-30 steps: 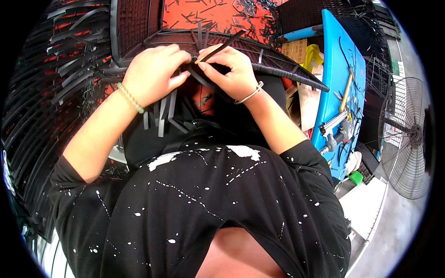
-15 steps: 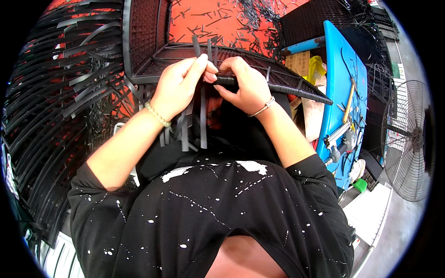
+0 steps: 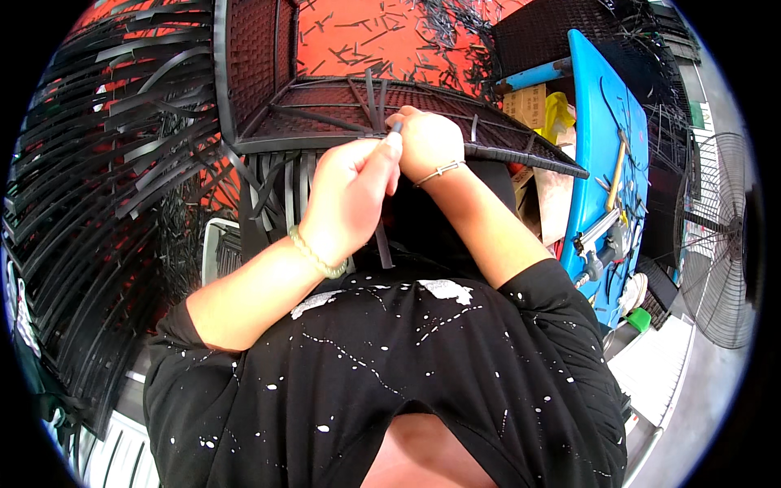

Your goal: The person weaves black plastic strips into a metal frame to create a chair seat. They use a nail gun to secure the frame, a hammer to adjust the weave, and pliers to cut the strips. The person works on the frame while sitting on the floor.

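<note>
Red floor [image 3: 460, 69], woven panel [image 3: 324, 98], left fingers [image 3: 379, 168] pinching strip [image 3: 397, 127], right fingers [image 3: 406, 111] curled, hold unclear

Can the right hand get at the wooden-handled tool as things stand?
Probably yes, with a stretch rightward: the wooden-handled tool lies on the blue table, its handle uncovered. But the right hand is at the woven panel beside the left hand and must leave first.

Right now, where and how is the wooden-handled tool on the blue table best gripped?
Probably around the middle of its wooden handle, from above: the handle is long, slim and uncovered there, while its near end lies close to a silver metal tool.
</note>
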Motion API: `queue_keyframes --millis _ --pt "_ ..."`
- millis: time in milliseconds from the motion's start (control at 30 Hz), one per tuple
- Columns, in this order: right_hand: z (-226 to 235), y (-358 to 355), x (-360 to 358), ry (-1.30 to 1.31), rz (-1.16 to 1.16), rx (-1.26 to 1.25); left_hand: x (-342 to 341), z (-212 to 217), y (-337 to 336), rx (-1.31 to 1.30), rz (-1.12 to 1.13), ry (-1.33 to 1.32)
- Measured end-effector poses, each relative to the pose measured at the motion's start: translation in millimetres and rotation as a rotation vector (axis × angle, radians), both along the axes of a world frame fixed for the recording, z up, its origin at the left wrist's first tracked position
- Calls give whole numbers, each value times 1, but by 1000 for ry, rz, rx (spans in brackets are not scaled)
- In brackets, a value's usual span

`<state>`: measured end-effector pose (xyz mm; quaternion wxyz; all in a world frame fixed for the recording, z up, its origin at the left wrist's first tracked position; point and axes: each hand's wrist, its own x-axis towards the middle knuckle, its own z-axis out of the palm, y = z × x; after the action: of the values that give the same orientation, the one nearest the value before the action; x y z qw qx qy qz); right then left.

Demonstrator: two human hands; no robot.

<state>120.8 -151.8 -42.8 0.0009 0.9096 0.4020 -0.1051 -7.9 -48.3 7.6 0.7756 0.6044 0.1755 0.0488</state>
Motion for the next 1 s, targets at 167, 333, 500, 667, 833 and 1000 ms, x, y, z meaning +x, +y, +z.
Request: queue_keyframes --millis 167,333,500,667,833,1000 --pt "0 -2 2 -3 6 -21 -6 3 -6 57 -58 -63" --pt "-6 -5 4 21 48 62 4 -5 8 192 -180 -71" --pt "-3 -13 -1 -9 134 232 11 8 35 156 -160 -86" --pt "2 -21 -5 -208 227 591 19 -4 72 427 19 -269" --pt "15 -35 -24 -126 410 749 7 -9 78 794 -300 -310" --pt "8 -32 -47 124 502 766 -4 -17 73 964 -380 -281"
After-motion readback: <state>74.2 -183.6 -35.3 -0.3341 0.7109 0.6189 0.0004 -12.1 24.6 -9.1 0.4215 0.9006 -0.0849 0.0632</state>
